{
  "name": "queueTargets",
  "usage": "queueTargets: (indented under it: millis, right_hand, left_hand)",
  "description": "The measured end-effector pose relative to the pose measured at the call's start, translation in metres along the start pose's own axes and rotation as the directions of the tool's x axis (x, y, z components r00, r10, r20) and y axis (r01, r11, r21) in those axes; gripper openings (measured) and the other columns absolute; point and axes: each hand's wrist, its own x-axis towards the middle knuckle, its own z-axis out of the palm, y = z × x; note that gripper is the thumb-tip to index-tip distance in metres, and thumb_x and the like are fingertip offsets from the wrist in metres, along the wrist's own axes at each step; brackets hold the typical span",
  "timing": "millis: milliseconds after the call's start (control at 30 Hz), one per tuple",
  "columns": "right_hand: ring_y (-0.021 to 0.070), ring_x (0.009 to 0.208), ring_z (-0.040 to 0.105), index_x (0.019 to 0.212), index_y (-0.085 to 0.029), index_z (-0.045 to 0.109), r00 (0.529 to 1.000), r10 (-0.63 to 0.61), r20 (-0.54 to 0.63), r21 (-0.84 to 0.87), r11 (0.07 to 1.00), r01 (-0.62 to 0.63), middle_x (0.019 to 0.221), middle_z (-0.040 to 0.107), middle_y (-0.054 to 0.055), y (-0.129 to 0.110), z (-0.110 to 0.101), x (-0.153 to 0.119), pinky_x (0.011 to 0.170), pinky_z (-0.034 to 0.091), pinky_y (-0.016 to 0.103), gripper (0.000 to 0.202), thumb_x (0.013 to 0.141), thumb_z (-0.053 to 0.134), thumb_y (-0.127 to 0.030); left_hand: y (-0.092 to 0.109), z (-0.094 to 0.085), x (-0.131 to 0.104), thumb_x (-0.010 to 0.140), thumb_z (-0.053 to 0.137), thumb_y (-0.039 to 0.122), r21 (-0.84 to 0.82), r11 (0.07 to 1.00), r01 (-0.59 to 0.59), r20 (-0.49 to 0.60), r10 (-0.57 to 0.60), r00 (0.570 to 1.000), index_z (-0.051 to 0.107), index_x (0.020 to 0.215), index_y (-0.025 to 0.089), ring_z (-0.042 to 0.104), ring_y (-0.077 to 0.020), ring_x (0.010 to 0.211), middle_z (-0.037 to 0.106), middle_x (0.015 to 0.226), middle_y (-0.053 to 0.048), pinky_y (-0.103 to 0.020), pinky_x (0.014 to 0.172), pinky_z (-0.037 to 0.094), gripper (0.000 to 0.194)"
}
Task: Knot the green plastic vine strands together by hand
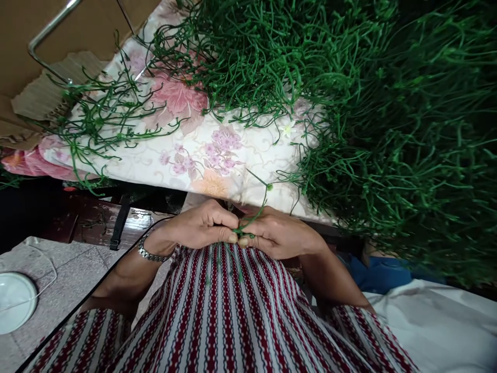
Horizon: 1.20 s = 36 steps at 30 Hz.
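My left hand (205,224), with a metal watch (149,251) on its wrist, is closed with thumb and fingers pinching at the front edge of the table. Against its fingertips my right hand (281,234) is closed too, pinching a thin green branched stem (266,199) that looks like plastic. The stem rises above the right fingers to a small joint and a bent tip. Thin green strands hang below the hands over the striped clothing. Where exactly the fingertips meet, the join of the pieces is hidden.
A flower-patterned cloth (174,160) covers the table. A large heap of green stems (295,62) fills the back and right; a smaller bunch (104,122) lies left. A bent metal rod (44,33) and torn cardboard (58,88) stand far left. A white round object (15,303) sits lower left.
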Motion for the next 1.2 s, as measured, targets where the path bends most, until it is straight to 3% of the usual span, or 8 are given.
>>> queueTargets:
  millis: [167,367,433,567,667,733,1000,1200]
  right_hand:
    - [0.0069,0.053,0.047,0.077,-0.015,0.059,0.994,-0.109,0.007,0.416,0.904,0.096,0.062,0.057,0.0,0.013,0.003,0.006,0.054,0.038,0.02,0.036,0.091,0.035,-0.038]
    - [0.0067,0.053,0.048,0.064,-0.016,0.057,0.989,-0.104,-0.103,0.696,0.703,0.147,0.056,0.053,-0.001,0.008,0.008,0.011,0.055,0.04,0.02,0.041,0.088,0.042,-0.046]
    - [0.0074,0.056,0.048,0.066,-0.016,0.057,0.984,-0.024,-0.176,0.684,0.716,0.14,0.059,0.053,-0.001,0.007,0.009,0.009,0.057,0.04,0.021,0.039,0.087,0.045,-0.045]
    - [0.0073,0.052,0.043,0.079,-0.015,0.058,0.919,0.258,-0.297,0.653,0.758,-0.002,0.06,0.049,-0.002,0.008,0.013,0.003,0.051,0.036,0.02,0.031,0.088,0.045,-0.042]
    - [0.0083,0.056,0.047,0.086,-0.016,0.056,0.807,0.445,-0.389,0.67,0.737,-0.084,0.066,0.052,-0.001,0.005,0.015,0.003,0.053,0.038,0.02,0.027,0.087,0.046,-0.042]
    - [0.0106,0.067,0.052,0.087,-0.015,0.058,0.772,0.476,-0.422,0.653,0.75,-0.105,0.076,0.056,0.001,0.003,0.014,0.006,0.062,0.042,0.022,0.027,0.085,0.05,-0.042]
    - [0.0074,0.056,0.041,0.074,-0.014,0.055,0.802,0.456,-0.385,0.663,0.741,-0.103,0.064,0.046,-0.002,0.005,0.01,0.014,0.052,0.035,0.019,0.039,0.082,0.05,-0.052]
    - [0.0054,0.058,0.036,0.074,-0.015,0.053,0.853,0.371,-0.367,0.562,0.819,-0.115,0.064,0.041,-0.005,-0.001,0.013,0.018,0.052,0.033,0.017,0.026,0.078,0.06,-0.04]
  left_hand:
    - [-0.002,0.001,-0.001,0.079,0.056,0.034,-0.317,0.948,0.026,0.028,-0.018,0.999,0.049,0.051,0.018,0.025,-0.008,0.041,0.031,0.045,0.004,-0.026,0.041,0.022,0.034]
    - [-0.013,0.003,-0.002,0.073,0.061,0.045,-0.414,0.91,-0.01,-0.035,-0.005,0.999,0.056,0.05,0.017,0.037,-0.0103,0.04,0.046,0.045,-0.001,-0.027,0.04,0.03,0.037]
    - [-0.012,0.002,-0.005,0.075,0.059,0.044,-0.356,0.934,-0.035,-0.179,-0.031,0.983,0.059,0.055,0.017,0.041,-0.0111,0.045,0.05,0.05,-0.002,-0.026,0.043,0.034,0.034]
    - [-0.002,0.0,-0.011,0.08,0.057,0.031,-0.18,0.984,-0.009,-0.47,-0.078,0.879,0.063,0.071,0.014,0.046,-0.0096,0.052,0.053,0.06,-0.002,-0.022,0.048,0.038,0.02]
    - [0.002,0.002,-0.012,0.082,0.053,0.028,-0.139,0.99,-0.002,-0.535,-0.073,0.842,0.065,0.084,0.013,0.054,-0.011,0.059,0.06,0.07,-0.004,-0.022,0.052,0.044,0.019]
    - [0.003,0.004,-0.01,0.083,0.051,0.025,-0.075,0.997,0.018,-0.552,-0.057,0.832,0.065,0.088,0.013,0.057,-0.012,0.062,0.063,0.074,-0.005,-0.023,0.057,0.047,0.019]
    - [0.004,0.014,-0.009,0.077,0.055,0.008,0.453,0.891,0.017,-0.588,0.284,0.757,0.061,0.096,0.018,0.064,-0.012,0.077,0.069,0.087,-0.003,-0.021,0.071,0.05,0.022]
    - [0.006,0.016,-0.008,0.077,0.052,0.005,0.516,0.856,-0.011,-0.54,0.335,0.772,0.059,0.094,0.017,0.063,-0.0118,0.081,0.068,0.087,-0.003,-0.022,0.074,0.05,0.022]
